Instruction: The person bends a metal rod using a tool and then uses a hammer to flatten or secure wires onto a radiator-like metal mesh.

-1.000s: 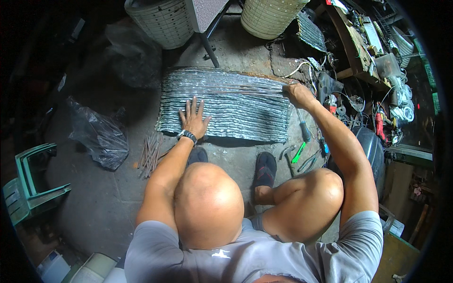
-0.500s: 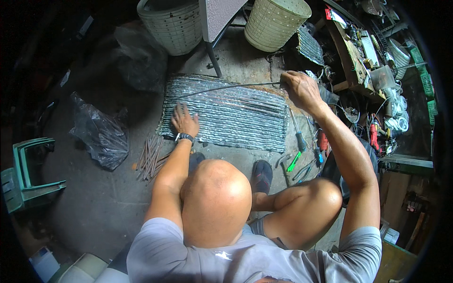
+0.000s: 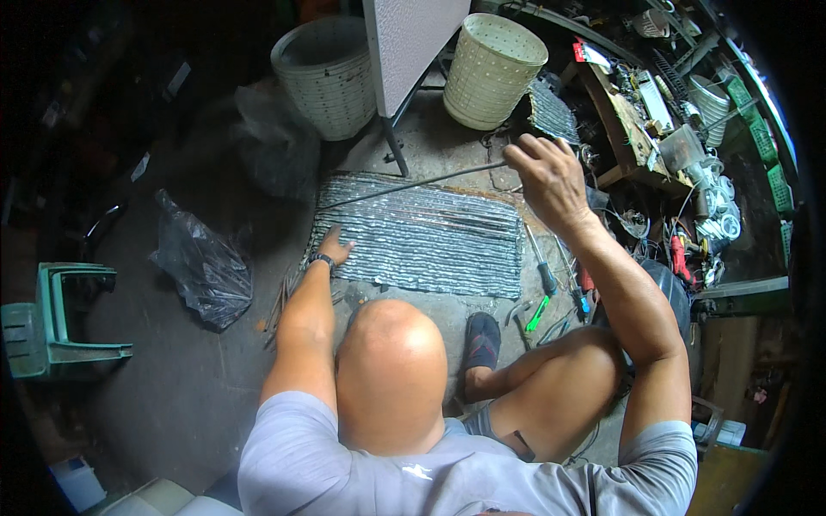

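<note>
A ribbed, silver-grey woven mat [image 3: 422, 249] lies flat on the floor in front of me. My left hand [image 3: 334, 248] rests at its left end, fingers apart, holding nothing. Higher up on the right, my right hand [image 3: 548, 181] is closed around one end of a thin dark rod [image 3: 413, 184]. From there the rod slants down to the left across the mat's far part, reaching its far left area. Whether that far end is attached to the mat, I cannot tell. Several brownish strips run along the mat's ribs.
Thin brown sticks [image 3: 280, 303] lie by my left forearm. A screwdriver [image 3: 545, 273], a green-handled cutter [image 3: 537, 314] and other tools lie right of the mat. Two pale baskets [image 3: 495, 73] and a board [image 3: 413, 52] stand beyond it. A plastic bag [image 3: 206, 267] is at left.
The view has tilted, so the scene sits lower. My left hand has shifted left along the mat. My right hand has moved up relative to the mat, and the rod slants more steeply.
</note>
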{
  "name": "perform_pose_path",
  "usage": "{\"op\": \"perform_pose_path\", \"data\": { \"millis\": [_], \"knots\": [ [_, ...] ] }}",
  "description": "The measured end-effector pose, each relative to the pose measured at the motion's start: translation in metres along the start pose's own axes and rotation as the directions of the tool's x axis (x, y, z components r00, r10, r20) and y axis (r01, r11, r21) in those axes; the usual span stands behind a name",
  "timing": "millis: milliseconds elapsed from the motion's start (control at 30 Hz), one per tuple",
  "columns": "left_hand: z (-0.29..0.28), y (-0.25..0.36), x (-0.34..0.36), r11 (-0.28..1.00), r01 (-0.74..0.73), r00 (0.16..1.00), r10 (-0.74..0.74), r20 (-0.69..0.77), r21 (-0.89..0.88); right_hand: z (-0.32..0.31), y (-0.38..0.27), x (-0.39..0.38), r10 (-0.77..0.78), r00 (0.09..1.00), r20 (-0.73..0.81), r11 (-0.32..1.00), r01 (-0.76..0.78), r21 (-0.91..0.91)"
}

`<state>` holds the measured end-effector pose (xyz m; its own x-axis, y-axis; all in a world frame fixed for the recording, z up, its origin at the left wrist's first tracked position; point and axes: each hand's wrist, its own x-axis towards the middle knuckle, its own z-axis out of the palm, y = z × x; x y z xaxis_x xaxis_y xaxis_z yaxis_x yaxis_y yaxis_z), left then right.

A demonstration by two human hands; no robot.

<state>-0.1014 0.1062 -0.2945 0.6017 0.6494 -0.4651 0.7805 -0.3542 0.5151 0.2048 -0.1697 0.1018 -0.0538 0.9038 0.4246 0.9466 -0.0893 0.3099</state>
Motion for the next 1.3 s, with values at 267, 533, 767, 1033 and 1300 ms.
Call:
{"op": "perform_pose_path", "data": {
  "millis": [267, 533, 767, 1033, 1300],
  "knots": [
    [-0.083, 0.154, -0.076, 0.788, -0.566, 0.304, 0.474, -0.826, 0.244, -0.055, 0.078, -0.062, 0.339, 0.892, 0.301, 0.880, -0.413, 0.234],
    [-0.191, 0.276, -0.138, 0.610, -0.601, 0.459, 0.792, -0.402, 0.515, -0.087, 0.120, -0.116, 0.475, 0.797, 0.373, 0.653, -0.603, 0.458],
    [-0.208, 0.356, -0.189, 0.515, -0.536, 0.476, 0.839, -0.264, 0.669, -0.109, 0.097, -0.074, 0.311, 0.835, 0.454, 0.887, -0.426, 0.177],
    [-0.223, 0.345, -0.188, 0.606, -0.432, 0.490, 0.780, -0.390, 0.668, -0.085, 0.069, -0.048, 0.246, 0.918, 0.311, 0.759, -0.382, 0.528],
    [-0.211, 0.337, -0.192, 0.620, -0.379, 0.479, 0.767, -0.427, 0.687, -0.069, 0.056, -0.049, 0.299, 0.885, 0.356, 0.701, -0.457, 0.548]
  ]
}}
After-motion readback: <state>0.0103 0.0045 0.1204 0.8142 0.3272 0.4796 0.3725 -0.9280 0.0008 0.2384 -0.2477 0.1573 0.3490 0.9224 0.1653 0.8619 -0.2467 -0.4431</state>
